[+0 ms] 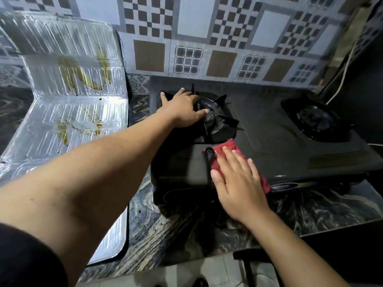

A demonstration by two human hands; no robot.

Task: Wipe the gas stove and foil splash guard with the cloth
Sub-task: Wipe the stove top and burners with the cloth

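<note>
Right hand lower centre, fingers flat, pressing red terry cloth onto black two-burner gas stove. Left hand mid-frame, gripping black pan support. Stained silver foil splash guard left, on marbled tabletop.

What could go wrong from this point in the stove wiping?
1. The left hand is lifting the pan support off the left burner; it sits tilted, so it might slip and bang the stove.
2. The right hand presses the red cloth flat near the stove's front edge, beside a black cord that the cloth could snag.
3. The foil splash guard has brown drip stains and looks thin; hard rubbing may crease it.
</note>
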